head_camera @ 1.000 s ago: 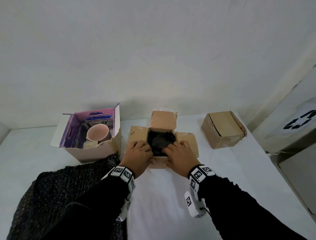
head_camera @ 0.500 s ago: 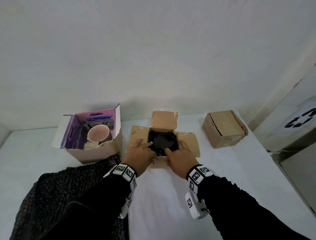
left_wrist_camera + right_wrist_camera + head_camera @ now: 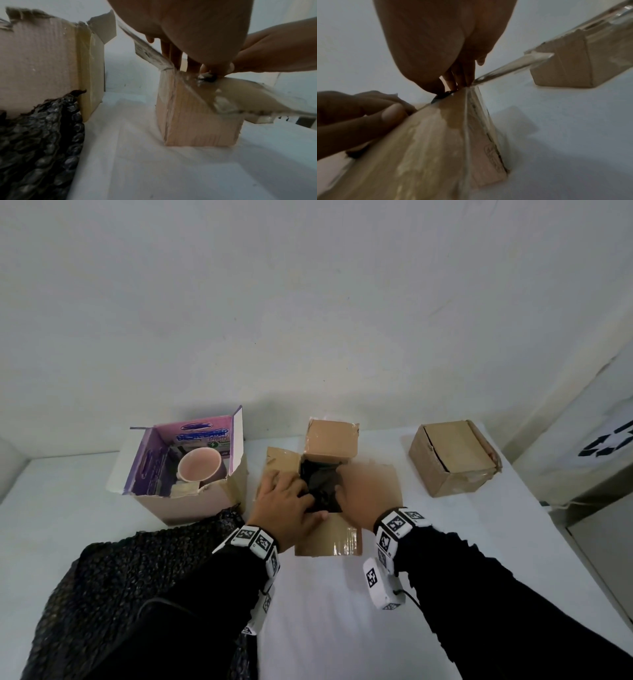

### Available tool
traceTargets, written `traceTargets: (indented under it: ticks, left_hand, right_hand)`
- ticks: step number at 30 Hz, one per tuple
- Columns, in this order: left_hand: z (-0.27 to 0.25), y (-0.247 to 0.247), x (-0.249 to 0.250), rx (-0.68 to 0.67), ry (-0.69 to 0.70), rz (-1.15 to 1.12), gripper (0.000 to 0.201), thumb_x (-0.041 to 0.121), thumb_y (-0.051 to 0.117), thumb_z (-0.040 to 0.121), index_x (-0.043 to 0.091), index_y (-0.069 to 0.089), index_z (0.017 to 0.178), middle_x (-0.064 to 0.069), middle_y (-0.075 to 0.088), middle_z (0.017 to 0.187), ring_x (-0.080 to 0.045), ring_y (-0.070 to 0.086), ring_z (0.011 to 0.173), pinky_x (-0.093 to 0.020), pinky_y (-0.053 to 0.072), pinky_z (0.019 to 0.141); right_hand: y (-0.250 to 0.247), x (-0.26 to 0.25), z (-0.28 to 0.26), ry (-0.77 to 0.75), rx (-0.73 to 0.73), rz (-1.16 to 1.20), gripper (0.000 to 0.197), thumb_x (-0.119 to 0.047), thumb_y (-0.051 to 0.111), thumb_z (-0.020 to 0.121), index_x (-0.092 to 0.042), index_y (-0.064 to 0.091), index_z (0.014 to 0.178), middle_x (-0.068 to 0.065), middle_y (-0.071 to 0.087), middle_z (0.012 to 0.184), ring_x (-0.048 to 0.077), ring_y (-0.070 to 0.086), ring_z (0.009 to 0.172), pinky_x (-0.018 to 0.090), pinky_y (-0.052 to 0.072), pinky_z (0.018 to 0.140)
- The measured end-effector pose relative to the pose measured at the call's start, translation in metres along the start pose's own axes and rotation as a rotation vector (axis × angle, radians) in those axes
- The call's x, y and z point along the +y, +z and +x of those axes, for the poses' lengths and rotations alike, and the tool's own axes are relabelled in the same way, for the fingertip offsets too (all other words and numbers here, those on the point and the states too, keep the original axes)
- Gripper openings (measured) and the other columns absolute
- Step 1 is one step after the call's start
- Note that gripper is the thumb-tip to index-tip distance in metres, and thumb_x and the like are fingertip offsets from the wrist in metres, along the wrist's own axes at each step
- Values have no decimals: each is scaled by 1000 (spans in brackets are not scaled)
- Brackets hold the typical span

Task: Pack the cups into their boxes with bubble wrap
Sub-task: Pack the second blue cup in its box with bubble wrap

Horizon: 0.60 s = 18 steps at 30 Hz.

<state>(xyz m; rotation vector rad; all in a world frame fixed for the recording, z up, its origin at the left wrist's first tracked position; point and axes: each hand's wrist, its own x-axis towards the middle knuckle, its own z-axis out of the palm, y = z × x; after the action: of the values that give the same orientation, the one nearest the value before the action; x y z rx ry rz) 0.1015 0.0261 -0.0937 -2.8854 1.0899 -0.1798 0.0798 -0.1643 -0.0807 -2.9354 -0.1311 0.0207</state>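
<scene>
A small brown cardboard box [image 3: 329, 537] stands open at the table's middle, its flaps spread out. Inside it sits a bundle of black bubble wrap [image 3: 320, 484]; the cup in it is hidden. My left hand [image 3: 284, 505] reaches in from the left, its fingers [image 3: 175, 56] pointing straight down into the box beside the left flap, the thumb pressing the black wrap [image 3: 208, 79] at the near edge. My right hand [image 3: 356, 498], blurred, reaches in from the right, its fingers [image 3: 462, 75] pushed straight down along the right flap. A bare pink cup [image 3: 198, 469] stands in the box at left.
The purple-lined box [image 3: 191, 501] holding the pink cup stands left of the open box. A closed brown box [image 3: 452, 463] lies at the back right. A sheet of black bubble wrap [image 3: 137, 577] covers the near left. A grey bin [image 3: 609, 440] stands past the table's right edge.
Both hands have slid forward from the box's near edge, and their fingers now go down into the box at either side of the black bundle. The right hand is moving and blurred.
</scene>
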Motion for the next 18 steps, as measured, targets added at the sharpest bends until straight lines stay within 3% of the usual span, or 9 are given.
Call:
traceTargets:
  ticks: [4,6,8,10,12,14,16,18]
  left_hand:
    - [-5,9,-2,29,27,-30,51,70,37,85,26,63,82,11,70,97,-22,50,123,-59,13,110]
    - [-7,11,-7,43,49,-18,45,66,43,81,26,62,82,12,70,99,-23,50,124,-60,15,109]
    - [-6,14,-12,62,51,9,37,61,55,77,25,63,82,12,70,103,-23,52,123,-59,17,107]
    - [-4,16,-15,74,31,26,33,56,68,72,25,65,83,12,71,104,-24,52,123,-57,16,105]
    - [-3,18,-18,84,16,25,32,54,69,71,25,65,83,12,70,106,-26,51,124,-57,16,106]
    - [-4,20,-19,104,5,15,29,53,59,77,25,64,81,11,68,108,-28,50,124,-56,20,106]
    - [-7,21,-18,127,-8,6,34,53,46,81,24,65,81,8,65,109,-28,49,122,-55,26,105]
    - [-10,23,-18,141,-18,6,37,52,41,81,24,65,82,7,63,108,-27,48,119,-54,28,103]
  right_hand:
    - [3,-13,12,41,-144,-86,63,-31,48,85,-8,30,141,11,57,126,29,50,121,55,-5,117]
    - [4,-18,18,69,-198,-113,77,-42,52,83,-6,22,145,13,60,120,29,53,118,55,-11,116]
    - [4,-19,24,93,-230,-162,78,-44,50,85,-5,20,146,10,64,109,28,58,109,55,-13,115]
    - [1,-19,31,135,-281,-204,74,-38,48,86,-5,20,145,5,66,97,28,60,104,57,-12,115]
    - [-3,-19,38,160,-337,-242,65,-34,48,84,-6,29,139,2,66,91,27,60,102,61,-8,114]
    - [-6,-16,43,148,-357,-247,45,-32,49,83,-10,43,122,2,63,92,27,59,101,61,0,113]
    - [-7,-13,46,113,-341,-240,25,-29,49,82,-16,49,103,0,57,84,24,58,97,54,13,108]
    - [-7,-10,47,52,-297,-273,10,-26,48,81,-21,51,90,-4,51,71,21,56,81,46,21,100]
